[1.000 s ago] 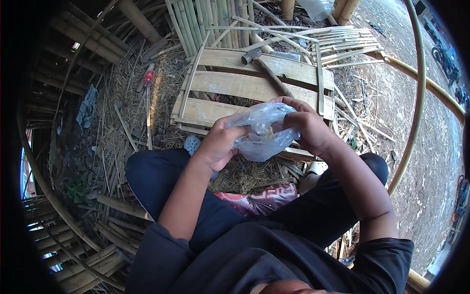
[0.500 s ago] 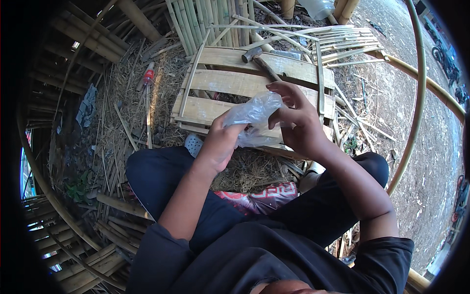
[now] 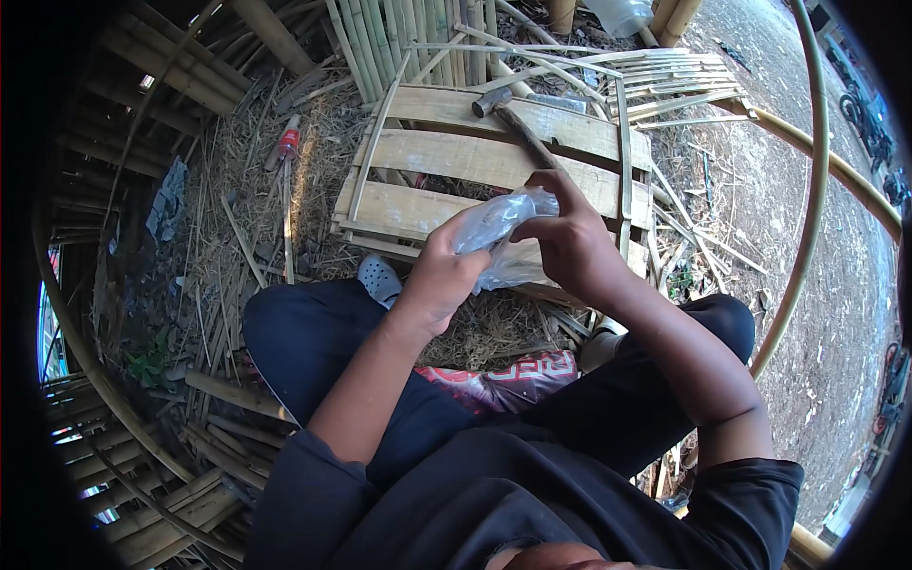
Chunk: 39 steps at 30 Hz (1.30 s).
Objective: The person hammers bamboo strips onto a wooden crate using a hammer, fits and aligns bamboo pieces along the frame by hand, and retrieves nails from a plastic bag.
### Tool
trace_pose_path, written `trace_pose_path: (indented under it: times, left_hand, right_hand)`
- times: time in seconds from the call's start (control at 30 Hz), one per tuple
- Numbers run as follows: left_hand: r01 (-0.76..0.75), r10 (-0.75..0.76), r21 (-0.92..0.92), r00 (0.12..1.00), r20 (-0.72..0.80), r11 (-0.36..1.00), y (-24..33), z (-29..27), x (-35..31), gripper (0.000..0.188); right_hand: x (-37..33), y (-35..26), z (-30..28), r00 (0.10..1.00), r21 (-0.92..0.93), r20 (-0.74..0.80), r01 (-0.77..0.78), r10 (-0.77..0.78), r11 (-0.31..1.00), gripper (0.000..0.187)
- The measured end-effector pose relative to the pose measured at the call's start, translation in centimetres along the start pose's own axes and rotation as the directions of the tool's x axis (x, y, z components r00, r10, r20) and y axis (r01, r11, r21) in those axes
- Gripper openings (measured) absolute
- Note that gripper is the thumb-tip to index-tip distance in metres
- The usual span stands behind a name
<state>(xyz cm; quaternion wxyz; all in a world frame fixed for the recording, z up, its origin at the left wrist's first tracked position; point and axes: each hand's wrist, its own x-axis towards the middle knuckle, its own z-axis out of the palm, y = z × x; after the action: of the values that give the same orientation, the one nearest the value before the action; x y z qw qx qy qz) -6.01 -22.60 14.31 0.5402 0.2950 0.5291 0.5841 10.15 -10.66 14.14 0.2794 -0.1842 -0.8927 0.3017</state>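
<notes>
A crumpled clear plastic bag [image 3: 508, 211] is held between my two hands, over the near edge of a low slatted wooden table [image 3: 427, 160]. My left hand [image 3: 442, 275] is closed round the bag's left side, thumb on top. From the right, my right hand [image 3: 575, 237] pinches the bag's upper right part between thumb and curled fingers. Whatever the bag holds, if anything, I cannot make out. Just beyond my right hand, a hammer [image 3: 527, 138] with a wooden handle lies across the slats, its metal head toward the far edge.
Thin bamboo strips [image 3: 679, 81] lie at the table's far right. A red-labelled bottle [image 3: 289, 138] is on the straw-strewn ground at left. Near my left foot a light clog [image 3: 378, 278] shows. A bent bamboo pole [image 3: 817, 171] curves up on the right, beside a concrete path [image 3: 760, 218].
Both hands have shifted slightly right and nearer to me with the bag. My right fingers, more spread before, have drawn in on the plastic.
</notes>
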Motion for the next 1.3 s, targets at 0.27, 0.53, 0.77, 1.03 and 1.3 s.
trace_pose_path:
  times: [0.27,0.53,0.77,1.03,1.3]
  left_hand:
    - [0.200,-0.202,-0.068,0.979,-0.026,0.977,-0.8,-1.0,0.1,0.049]
    - [0.097,-0.095,0.070,0.995,-0.030,0.993,-0.7,-0.7,0.2,0.045]
    - [0.131,-0.127,0.107,0.991,-0.041,0.986,0.3,0.0,-0.3,0.048]
    - [0.118,-0.115,0.142,0.993,-0.028,0.983,0.3,0.2,-0.7,0.048]
    - [0.165,-0.176,0.322,0.984,0.008,0.932,-1.6,-1.0,-0.7,0.039]
  right_hand:
    - [0.1,-1.1,-0.4,0.999,-0.118,-0.004,0.051,-0.052,0.992,0.027]
    - [-0.3,-0.5,0.2,0.998,-0.167,-0.012,-0.061,0.060,0.984,0.026]
    - [-0.6,-0.3,0.6,0.995,-0.179,-0.002,-0.095,0.096,0.979,0.023]
    - [-0.7,-0.2,0.5,0.993,-0.156,0.042,-0.106,0.114,0.982,0.011]
    - [-1.2,1.2,0.6,0.989,-0.035,0.091,-0.113,0.115,0.993,0.014]
